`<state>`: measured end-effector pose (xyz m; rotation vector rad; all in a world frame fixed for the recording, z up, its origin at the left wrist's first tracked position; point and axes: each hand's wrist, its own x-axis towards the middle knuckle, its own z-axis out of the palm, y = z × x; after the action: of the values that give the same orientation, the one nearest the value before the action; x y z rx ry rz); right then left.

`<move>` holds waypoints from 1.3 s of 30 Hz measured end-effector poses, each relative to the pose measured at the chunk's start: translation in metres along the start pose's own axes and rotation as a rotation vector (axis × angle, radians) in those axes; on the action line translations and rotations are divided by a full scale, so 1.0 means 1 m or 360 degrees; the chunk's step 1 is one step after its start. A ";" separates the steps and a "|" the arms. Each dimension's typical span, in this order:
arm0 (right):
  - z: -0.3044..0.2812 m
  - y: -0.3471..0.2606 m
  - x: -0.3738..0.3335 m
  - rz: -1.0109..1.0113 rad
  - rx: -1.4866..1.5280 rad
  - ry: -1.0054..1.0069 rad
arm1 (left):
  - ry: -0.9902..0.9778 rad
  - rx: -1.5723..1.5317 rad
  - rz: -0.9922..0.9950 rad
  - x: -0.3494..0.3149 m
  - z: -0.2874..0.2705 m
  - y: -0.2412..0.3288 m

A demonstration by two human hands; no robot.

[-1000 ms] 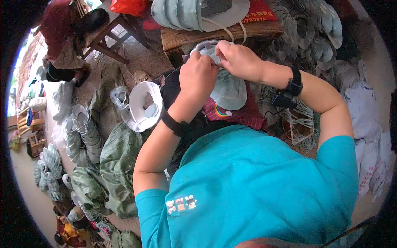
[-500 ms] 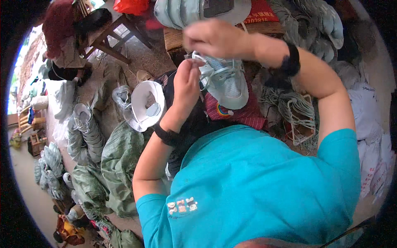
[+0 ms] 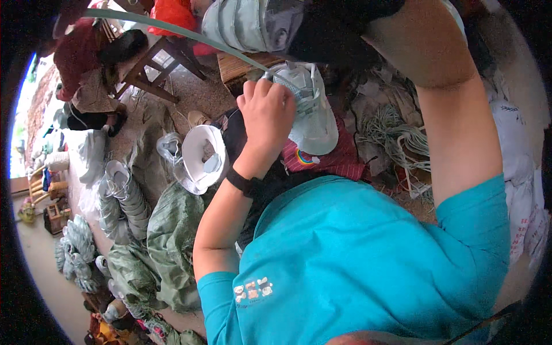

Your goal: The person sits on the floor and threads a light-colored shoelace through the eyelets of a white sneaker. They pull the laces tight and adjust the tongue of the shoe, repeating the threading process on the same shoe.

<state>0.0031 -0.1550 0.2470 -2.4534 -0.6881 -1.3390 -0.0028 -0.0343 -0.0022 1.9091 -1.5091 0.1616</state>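
Note:
A pale grey-green sneaker (image 3: 313, 129) rests toe toward me on a maroon striped cloth (image 3: 345, 158) with a rainbow patch. My left hand (image 3: 265, 112) is closed at the left side of its lacing, fingers curled on the shoe; the fingertips are partly hidden. From the lacing a flat pale green shoelace (image 3: 195, 37) stretches taut to the upper left. My right forearm (image 3: 425, 40) is raised close to the camera, a dark wristband (image 3: 333, 29) blurred in front of the stool. The right hand lies beyond the picture's upper edge.
A row of sneakers (image 3: 230, 26) lies on the wooden stool (image 3: 236, 66). Bundled laces (image 3: 397, 138) hang to the right. At left are a white shoe-like upper (image 3: 190, 167), green sacks (image 3: 178, 230) and stacked shoes (image 3: 129, 195). A seated person (image 3: 80, 63) is at the far left.
My right hand has left the shoe's lacing and gone up out of the picture. A shoelace now stretches toward the upper left. My left hand has turned, its back now showing.

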 end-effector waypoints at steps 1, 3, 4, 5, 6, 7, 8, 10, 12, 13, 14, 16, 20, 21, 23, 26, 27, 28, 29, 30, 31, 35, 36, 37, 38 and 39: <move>-0.003 0.000 -0.004 0.0102 0.0058 -0.0064 | -0.0028 0.0074 0.0015 0.001 0.002 0.003; -0.007 0.002 -0.016 0.0340 0.0168 -0.0233 | -0.0070 0.0072 0.0001 0.002 0.013 0.006; -0.009 0.003 -0.026 0.0469 0.0215 -0.0346 | -0.0091 0.0068 -0.0004 0.003 0.017 0.007; -0.012 0.005 -0.039 0.0606 0.0224 -0.0459 | -0.0127 -0.0083 -0.0058 0.005 0.019 0.007; -0.016 0.005 -0.059 0.0730 0.0207 -0.0599 | -0.0081 -0.0185 -0.0025 0.005 0.021 0.007; -0.018 0.004 -0.083 0.0818 0.0150 -0.0748 | -0.0036 -0.0290 0.0009 0.005 0.024 0.005; -0.004 0.005 -0.111 0.0757 0.0115 -0.0925 | 0.0031 -0.0321 -0.0030 -0.002 0.021 -0.004; 0.009 0.003 -0.178 0.0426 -0.0053 -0.1170 | 0.0071 -0.0265 -0.0034 -0.007 0.016 -0.009; 0.001 -0.028 -0.224 0.0738 -0.0153 -0.1409 | 0.0022 -0.0126 -0.0042 -0.003 0.009 -0.003; 0.000 -0.034 -0.247 0.0764 -0.0288 -0.1422 | -0.0016 -0.0108 -0.0068 -0.002 0.010 0.000; -0.002 -0.042 -0.258 0.0825 -0.0410 -0.1412 | -0.0025 -0.0092 -0.0064 0.000 0.010 0.001; -0.001 -0.047 -0.269 0.0865 -0.0435 -0.1283 | -0.0036 -0.0054 -0.0060 0.001 0.011 0.005; 0.007 -0.049 -0.285 0.1053 -0.0237 -0.0983 | 0.0057 -0.0093 -0.0066 -0.001 0.022 0.009; 0.006 -0.046 -0.286 0.1169 -0.0092 -0.0909 | 0.0055 -0.0117 -0.0093 -0.003 0.024 0.009; 0.006 -0.046 -0.287 0.1260 0.0049 -0.0756 | 0.0076 -0.0194 -0.0097 -0.004 0.024 0.008; 0.003 -0.048 -0.283 0.1124 -0.0158 -0.0582 | 0.0168 -0.0389 -0.0076 -0.007 0.016 -0.001; -0.008 -0.045 -0.278 0.1018 -0.0348 -0.0559 | 0.0224 -0.0473 -0.0106 -0.011 0.013 -0.003; -0.020 -0.043 -0.272 0.0914 -0.0538 -0.0525 | 0.0274 -0.0552 -0.0129 -0.015 0.007 -0.005; -0.034 -0.037 -0.273 0.0768 -0.0802 -0.0469 | 0.0220 -0.0428 -0.0076 -0.021 0.002 -0.009; -0.048 -0.030 -0.277 0.0809 -0.0976 -0.0498 | 0.0092 -0.0423 -0.0087 -0.028 -0.001 -0.010; -0.064 -0.022 -0.290 0.0827 -0.1117 -0.0459 | -0.0038 -0.0421 -0.0086 -0.033 -0.003 -0.011; -0.115 0.000 -0.315 0.1182 -0.1537 -0.0276 | -0.0220 -0.0490 -0.0146 -0.038 -0.002 -0.013; -0.134 0.009 -0.330 0.1355 -0.1653 -0.0313 | -0.0248 -0.0541 -0.0173 -0.037 -0.003 -0.011; -0.140 0.006 -0.320 0.1869 -0.1756 -0.0246 | -0.0179 -0.0522 -0.0170 -0.036 -0.005 -0.011; -0.180 0.024 -0.349 0.1317 -0.1918 -0.0291 | -0.0126 -0.0536 -0.0134 -0.030 -0.003 -0.010; -0.232 0.033 -0.386 0.1304 -0.2060 -0.0418 | -0.0083 -0.0570 -0.0092 -0.024 0.001 -0.009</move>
<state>-0.3243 -0.3928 0.0477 -3.1132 1.5051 -1.2075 -0.0022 -0.0149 -0.0183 1.6758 -1.4061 -0.1756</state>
